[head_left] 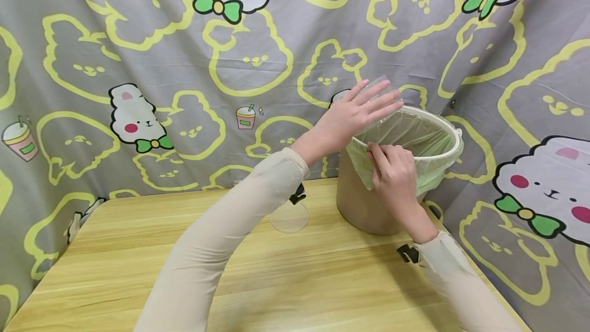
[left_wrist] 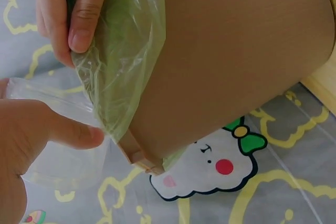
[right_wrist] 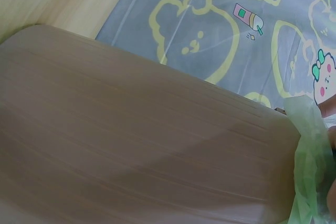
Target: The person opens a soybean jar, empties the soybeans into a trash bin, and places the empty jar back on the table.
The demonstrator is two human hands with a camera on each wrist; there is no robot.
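Observation:
A brown trash bin point(head_left: 364, 209) stands at the table's back right, lined with a pale green trash bag point(head_left: 430, 181) folded over its rim. My left hand point(head_left: 352, 119) is raised over the near left side of the bin's mouth. It holds a clear plastic container point(left_wrist: 68, 158), its thumb along one side; the hand mostly hides the container in the head view. At the front of the rim my right hand point(head_left: 395, 173) pinches the edge of the bag between thumb and fingers. In the right wrist view the bag point(right_wrist: 310, 161) hangs at the bin's top.
A clear round disc, like a lid point(head_left: 289, 218), lies flat on the wooden table point(head_left: 295, 281) left of the bin. A grey patterned curtain point(head_left: 258, 65) hangs close behind the bin and along the right side.

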